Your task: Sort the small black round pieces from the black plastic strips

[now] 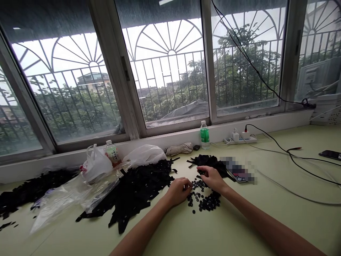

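A loose spread of small black round pieces (209,202), which look like buttons, lies on the pale green table between my hands. My left hand (179,191) rests at the left side of these pieces, its fingers curled together; whatever they hold is hidden. Just above the pieces, my right hand (213,179) has thumb and fingers closed in a pinch beside a small heap of black fabric strips (210,161). What sits in that pinch is too small to make out. A larger pile of black strips (138,188), dotted with small light specks, lies left of my left hand.
Clear plastic bags (61,199) and a white bag (97,163) lie at the left, near a drink bottle (112,153). A green-labelled bottle (204,135) stands by the window ledge. A power strip (239,139), cables and a phone (330,154) are at the right.
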